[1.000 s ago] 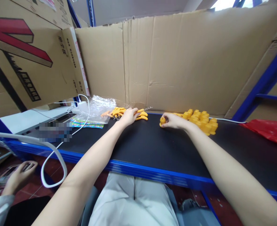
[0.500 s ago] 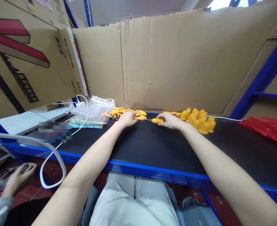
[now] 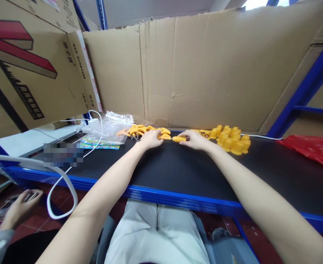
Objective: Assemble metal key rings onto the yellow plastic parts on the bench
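Observation:
My right hand [image 3: 194, 140] is closed on a small yellow plastic piece [image 3: 179, 139], pinched at its right end just above the black tabletop. To its left, my left hand [image 3: 151, 139] has its fingers curled round another yellow piece [image 3: 160, 136], partly hidden by the fingers. Only a narrow gap separates the two pieces. A pile of flat yellow-orange pieces [image 3: 139, 129] lies behind and left of my left hand, with small metal chains [image 3: 135, 138] by it. Beyond my right hand are flat yellow parts [image 3: 205, 134] and several yellow cup-shaped pieces [image 3: 234, 140] standing in a cluster.
Clear plastic bags [image 3: 114, 126], a colourful packet [image 3: 103, 145] and a white cable [image 3: 102, 128] lie at the left. A red plastic bag [image 3: 312, 148] is at the right. A cardboard wall [image 3: 205, 73] stands behind. Another person's hand [image 3: 21, 207] holds a phone at lower left.
My right hand has moved left with its yellow piece, closer to my left hand, which has shifted slightly right. The chain seen stretched between them is now mostly out of sight.

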Demonstrator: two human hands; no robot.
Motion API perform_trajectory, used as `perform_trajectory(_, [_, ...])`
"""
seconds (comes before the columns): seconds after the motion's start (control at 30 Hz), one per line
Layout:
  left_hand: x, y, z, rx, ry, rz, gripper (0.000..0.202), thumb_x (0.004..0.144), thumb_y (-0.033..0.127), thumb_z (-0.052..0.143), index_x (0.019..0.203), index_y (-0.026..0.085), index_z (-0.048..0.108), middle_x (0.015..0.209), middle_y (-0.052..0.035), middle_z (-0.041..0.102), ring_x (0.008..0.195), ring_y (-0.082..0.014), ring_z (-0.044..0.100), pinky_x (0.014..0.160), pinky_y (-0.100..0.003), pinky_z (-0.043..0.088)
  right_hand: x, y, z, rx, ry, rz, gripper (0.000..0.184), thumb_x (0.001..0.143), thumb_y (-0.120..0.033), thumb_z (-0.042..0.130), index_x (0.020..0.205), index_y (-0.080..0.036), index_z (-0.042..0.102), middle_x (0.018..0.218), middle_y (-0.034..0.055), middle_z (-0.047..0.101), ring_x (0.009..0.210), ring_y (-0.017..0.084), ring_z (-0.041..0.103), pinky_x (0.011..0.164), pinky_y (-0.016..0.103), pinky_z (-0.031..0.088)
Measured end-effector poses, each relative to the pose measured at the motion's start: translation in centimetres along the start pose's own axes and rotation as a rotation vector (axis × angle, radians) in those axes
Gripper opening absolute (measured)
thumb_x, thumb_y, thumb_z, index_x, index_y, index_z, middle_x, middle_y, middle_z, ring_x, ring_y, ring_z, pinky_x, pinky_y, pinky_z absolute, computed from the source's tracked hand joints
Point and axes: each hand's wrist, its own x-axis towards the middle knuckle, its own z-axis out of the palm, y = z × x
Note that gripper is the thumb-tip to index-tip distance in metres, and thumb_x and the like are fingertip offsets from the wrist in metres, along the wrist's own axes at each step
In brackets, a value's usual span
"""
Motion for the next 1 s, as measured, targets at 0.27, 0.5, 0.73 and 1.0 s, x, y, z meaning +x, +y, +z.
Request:
perform_trajectory(0.27, [0.3,-0.4,0.2,-0.094,-0.024,0.043,0.032,0.069,0.034,0.055,0.097,0.02,0.062,0.082,-0.005,0.067,0.079,-0.0208,0.062,0.071,-0.029,0.046,0.4,1.4,1.0,0.262,0.007,0.032,0.042,0.07,-0.021,0.067,0.111,-0.017,0.061,0.105,0.0078,0.062,0.078,0.014,0.059,0.075,0.029,0.047])
perform_trajectory(0.5, [0.1,-0.5,-0.1,-0.069,0.021,0.053,0.031,0.069,0.033,0.055,0.097,0.02,0.062,0.08,-0.0047,0.067,0.079,-0.0209,0.061,0.068,-0.028,0.045,0.1,2.5,0.9,0.787,-0.098,0.167,0.033,0.069,-0.021,0.069,0.099,-0.015,0.056,0.096,0.006,0.063,0.076,0.013,0.064,0.079,0.029,0.049])
perform_trajectory(0.73, [-0.2,-0.2,-0.4,-0.01,0.056,0.067,0.03,0.069,0.033,0.053,0.096,0.022,0.061,0.084,-0.0047,0.067,0.082,-0.0219,0.062,0.068,-0.028,0.044,-0.1,1.2,1.4,0.977,-0.153,0.283,0.034,0.088,-0.043,0.047,0.075,-0.012,0.053,0.067,0.009,0.065,0.054,0.014,0.063,0.057,0.025,0.051])
perform_trajectory(1.0, [0.0,0.1,0.0,0.011,0.064,0.041,0.027,0.071,0.033,0.051,0.094,0.022,0.06,0.085,-0.0047,0.067,0.082,-0.0224,0.062,0.067,-0.028,0.044,-0.4,1.4,0.6,1.052,-0.225,0.32,0.024,0.087,-0.039,0.051,0.091,-0.017,0.043,0.068,0.006,0.067,0.056,0.014,0.064,0.054,0.023,0.05])
